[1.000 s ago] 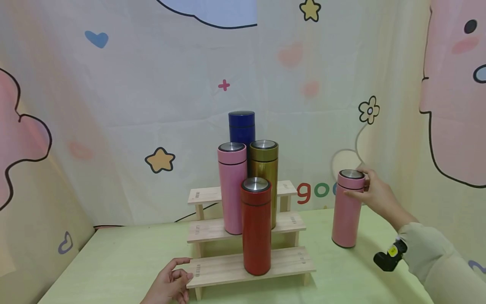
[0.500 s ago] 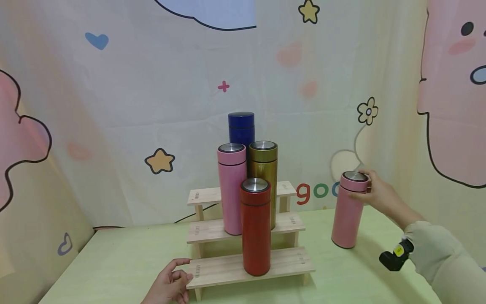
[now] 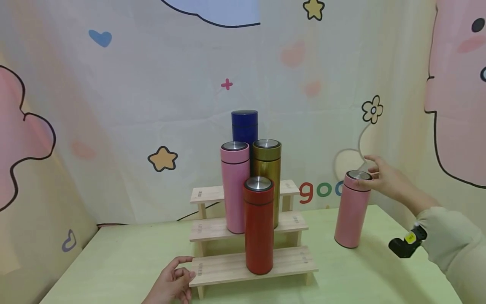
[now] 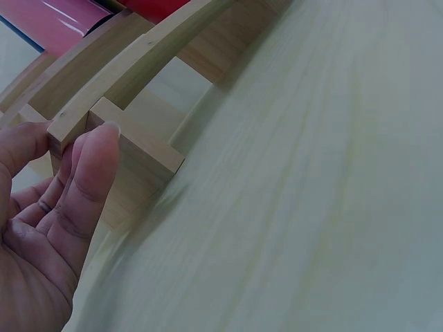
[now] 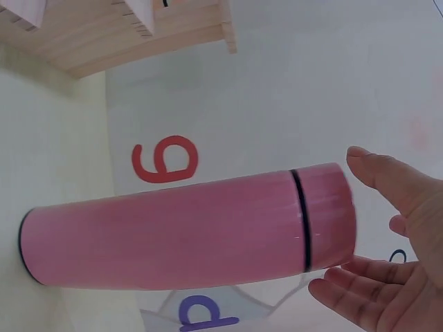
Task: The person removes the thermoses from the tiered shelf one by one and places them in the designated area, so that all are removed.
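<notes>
A pink thermos (image 3: 352, 217) stands upright on the table at the right. Around its lid my right hand (image 3: 391, 181) is spread; in the right wrist view the thumb is lifted off and the fingertips (image 5: 332, 290) lie beside the lid. My left hand (image 3: 171, 282) pinches the left end of the lowest step of a three-step wooden stand (image 3: 220, 270), with thumb and index finger on its edge in the left wrist view. A red thermos (image 3: 259, 232) stands on that lowest step. Behind it are another pink thermos (image 3: 235, 190), a gold one (image 3: 274, 169) and a blue one (image 3: 244, 124), partly hidden.
The pale green table (image 3: 125, 253) carries the stand. A printed cloth backdrop (image 3: 182, 84) hangs close behind and at both sides. A black wrist device (image 3: 406, 244) is strapped at the right sleeve.
My right hand has loosened from the pink thermos's lid: its fingers have lifted and spread, and the hand has shifted slightly right. The thermos stays standing. My left hand keeps its hold on the stand.
</notes>
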`<state>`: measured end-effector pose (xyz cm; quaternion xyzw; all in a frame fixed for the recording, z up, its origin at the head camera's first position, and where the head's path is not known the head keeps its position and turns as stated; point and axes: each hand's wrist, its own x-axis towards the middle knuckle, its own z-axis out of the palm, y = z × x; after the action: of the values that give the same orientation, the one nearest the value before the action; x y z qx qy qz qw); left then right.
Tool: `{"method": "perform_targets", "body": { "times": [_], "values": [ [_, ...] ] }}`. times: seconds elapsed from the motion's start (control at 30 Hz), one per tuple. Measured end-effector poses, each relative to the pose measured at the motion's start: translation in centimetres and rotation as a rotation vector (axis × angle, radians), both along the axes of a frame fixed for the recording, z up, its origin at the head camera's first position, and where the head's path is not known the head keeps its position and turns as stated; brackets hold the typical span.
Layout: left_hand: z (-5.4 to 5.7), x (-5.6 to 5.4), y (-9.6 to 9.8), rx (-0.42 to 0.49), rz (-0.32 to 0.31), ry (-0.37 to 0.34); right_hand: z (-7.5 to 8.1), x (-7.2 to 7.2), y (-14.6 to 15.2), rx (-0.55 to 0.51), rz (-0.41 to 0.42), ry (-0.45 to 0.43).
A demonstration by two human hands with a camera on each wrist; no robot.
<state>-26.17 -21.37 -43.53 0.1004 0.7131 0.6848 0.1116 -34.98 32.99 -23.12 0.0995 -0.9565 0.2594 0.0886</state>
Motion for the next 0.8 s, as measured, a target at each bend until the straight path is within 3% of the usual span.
{"method": "perform_targets", "body": {
  "times": [0.47,0.8],
  "values": [
    [0.1,0.1,0.0,0.025,-0.017,-0.003,5.6,0.3,-0.9,0.047,-0.046,0.049],
    [0.2,0.2,0.0,0.019,-0.019,-0.001,10.1,0.3,-3.5,0.063,-0.013,0.079]
  ]
}}
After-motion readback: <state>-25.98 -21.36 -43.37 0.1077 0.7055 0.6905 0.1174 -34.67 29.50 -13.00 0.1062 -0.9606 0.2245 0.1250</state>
